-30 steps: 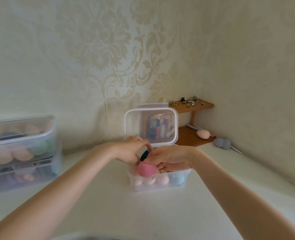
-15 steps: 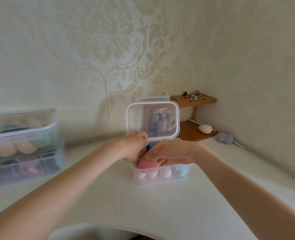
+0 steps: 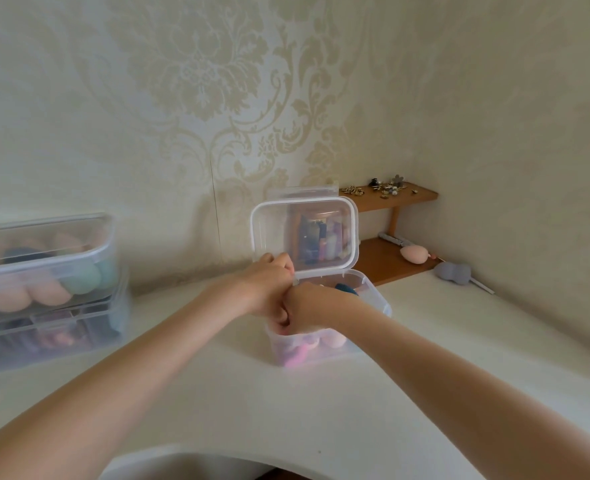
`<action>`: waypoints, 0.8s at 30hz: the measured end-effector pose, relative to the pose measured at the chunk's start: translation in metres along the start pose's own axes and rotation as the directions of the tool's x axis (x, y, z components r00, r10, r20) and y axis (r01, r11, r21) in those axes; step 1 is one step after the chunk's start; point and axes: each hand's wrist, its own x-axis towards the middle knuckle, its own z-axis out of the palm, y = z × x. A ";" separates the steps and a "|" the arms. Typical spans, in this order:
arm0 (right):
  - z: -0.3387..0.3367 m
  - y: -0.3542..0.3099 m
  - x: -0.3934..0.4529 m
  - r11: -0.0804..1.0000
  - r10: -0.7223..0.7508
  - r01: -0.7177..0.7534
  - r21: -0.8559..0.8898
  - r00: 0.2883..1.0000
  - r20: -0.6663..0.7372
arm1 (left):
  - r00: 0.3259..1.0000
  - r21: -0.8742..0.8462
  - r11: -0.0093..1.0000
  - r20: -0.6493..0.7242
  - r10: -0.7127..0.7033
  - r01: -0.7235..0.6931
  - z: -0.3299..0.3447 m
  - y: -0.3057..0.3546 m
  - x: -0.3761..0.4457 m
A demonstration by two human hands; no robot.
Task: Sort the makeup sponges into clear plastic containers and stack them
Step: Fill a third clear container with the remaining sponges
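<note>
Both hands are meeting over the small clear container [image 3: 324, 344] at the centre of the white bench [image 3: 321, 410]. The left hand [image 3: 269, 289] is curling at its near-left rim; the right hand [image 3: 312, 311] is reaching in among the sponges [image 3: 335, 341], grip hidden. Its lid [image 3: 304, 233] is standing open behind. At nine o'clock, two filled containers [image 3: 44, 289] are sitting stacked; at two o'clock, a wooden shelf [image 3: 390, 258] and a grey sponge [image 3: 453, 273] are sitting.

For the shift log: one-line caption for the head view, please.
Both hands, left hand and right hand, reach into a small clear plastic container of pastel makeup sponges, its hinged lid upright.

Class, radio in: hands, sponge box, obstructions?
Left hand and right hand in small clear plastic box, grips hidden. Hinged lid up. Nothing blocking.
</note>
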 end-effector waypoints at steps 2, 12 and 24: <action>-0.005 0.003 -0.004 0.991 0.014 -0.020 0.134 0.999 0.047 | 1.000 -0.004 1.000 0.022 -0.004 0.004 -0.001 0.002 -0.001; -0.053 0.080 -0.056 0.443 -0.030 0.030 0.896 0.999 -0.019 | 0.951 0.237 0.971 0.291 -0.101 0.031 -0.024 0.021 0.017; 0.017 0.205 -0.001 0.721 0.693 -0.651 0.236 0.678 -0.246 | 0.977 0.244 0.970 0.205 -0.056 0.004 -0.014 0.032 0.026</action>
